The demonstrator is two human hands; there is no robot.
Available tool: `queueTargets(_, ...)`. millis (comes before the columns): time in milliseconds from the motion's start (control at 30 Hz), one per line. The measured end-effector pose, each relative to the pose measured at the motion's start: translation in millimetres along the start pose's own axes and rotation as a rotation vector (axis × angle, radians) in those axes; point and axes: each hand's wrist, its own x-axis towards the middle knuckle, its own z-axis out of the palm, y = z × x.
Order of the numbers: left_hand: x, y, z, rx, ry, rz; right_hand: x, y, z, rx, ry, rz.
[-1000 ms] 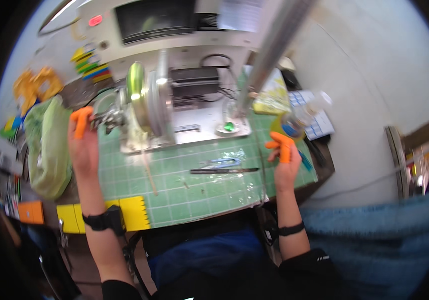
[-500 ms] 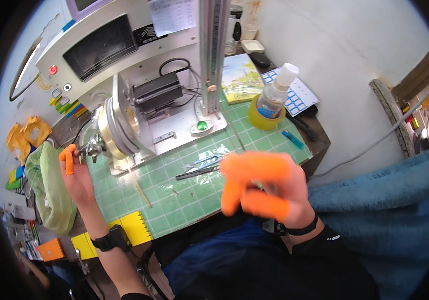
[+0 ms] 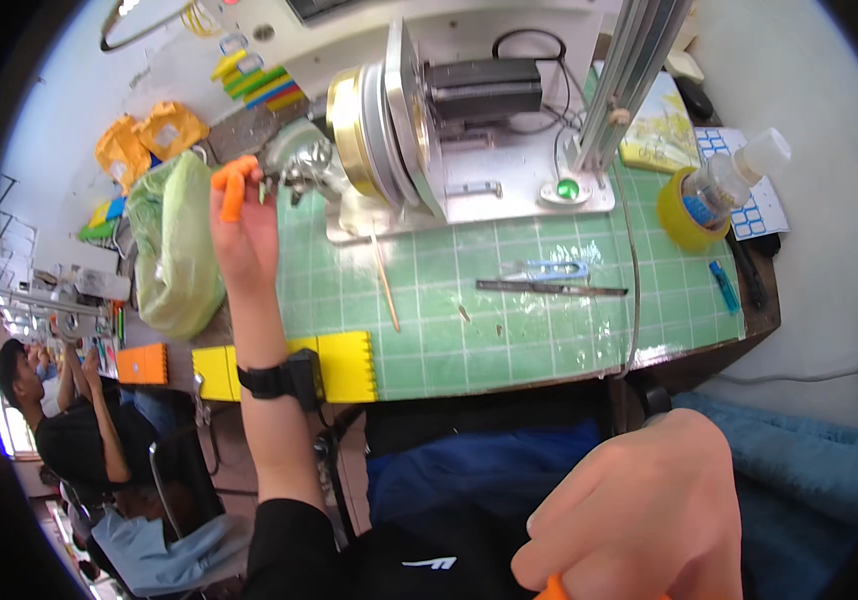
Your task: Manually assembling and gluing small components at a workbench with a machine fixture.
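Note:
My left hand (image 3: 247,235) is raised at the left of a bench machine, next to a small shiny metal clamp head (image 3: 307,165) in front of the gold-rimmed wheel (image 3: 351,135). Orange finger cots cover some of its fingertips. Its fingers are curled closed, and what they hold, if anything, is too small to make out. My right hand (image 3: 639,510) is low at the right, close to my body, back of the hand up and fingers folded under. One orange finger cot shows at the lower edge. Whatever this hand grips is hidden.
On the green gridded mat (image 3: 429,345) lie black tweezers (image 3: 549,288), blue-handled snips (image 3: 559,270) and a thin wooden stick (image 3: 386,285). A bottle (image 3: 719,185) stands inside a yellow tape roll (image 3: 689,225). A green bag (image 3: 174,260) and another person (image 3: 79,430) are at left.
My right hand has come down and back toward my body, turning its back upward. The view has shifted left and down. My left hand stays by the clamp head.

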Motion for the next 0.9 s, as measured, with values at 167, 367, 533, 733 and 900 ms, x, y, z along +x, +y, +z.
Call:
queueTargets(167, 2.7, 5.2, -16.1, -0.012, -0.002, -0.023, -8.3, 13.5, -3.9, -0.178, -0.093, -0.203)
queueTargets(367, 2.6, 7.3, -13.7, -0.027, -0.004, -0.014, -55.5, 27.2, 30.7, -0.367, -0.286, -0.242)
queueTargets(533, -1.3, 15.4, -7.1, -0.059, 0.014, -0.021, -9.4, 2.5, 28.5, -0.266, 0.165, -0.091)
queueTargets(733, -1.8, 2.3, 7.9, 0.023, -0.038, 0.069, 6.1, -13.8, -12.2, -0.395, 0.32, -0.072)
queueTargets(900, -1.4, 3.8, 11.9, -0.001, -0.02, 0.021, -36.9, -28.3, -11.0, -0.464, 0.511, -0.35)
